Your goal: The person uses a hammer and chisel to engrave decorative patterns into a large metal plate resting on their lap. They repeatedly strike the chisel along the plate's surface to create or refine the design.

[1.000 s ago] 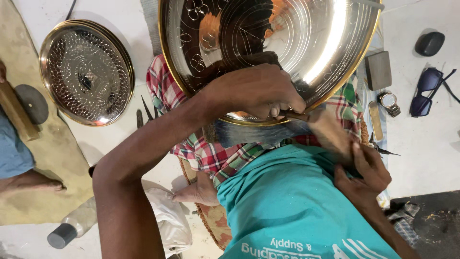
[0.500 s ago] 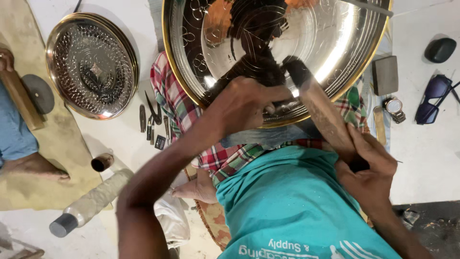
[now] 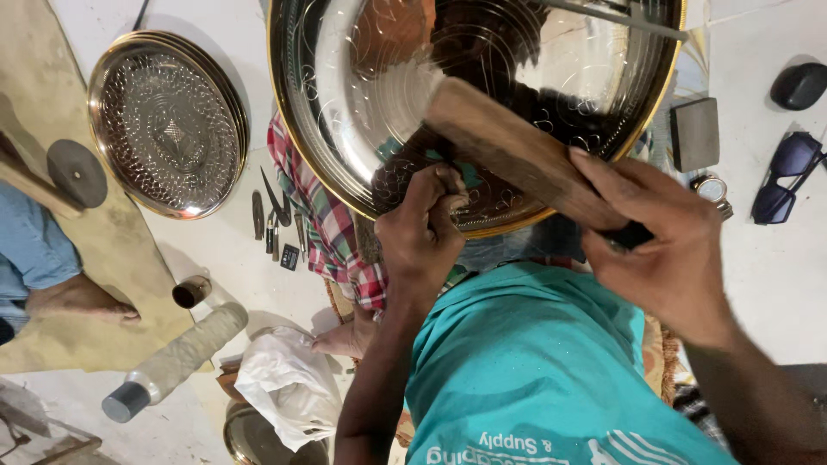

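Note:
A large shiny metal tray with a gold rim and fine engraved lines rests tilted across my lap, over a checked cloth. My left hand is closed at the tray's near edge, fingers pinched around a small punch that is mostly hidden in the fist. My right hand grips the handle of a wooden mallet, whose head lies over the tray just above my left hand.
A second, fully patterned round tray lies on the floor at the left. Small hand tools, a little cup, a plastic bottle and white cloth lie nearby. Sunglasses and a dark block sit right. Another person's foot rests left.
The mallet has swung from beside the tray's edge to over my left hand, and my right hand has risen into fuller view. My left hand stays closed at the rim.

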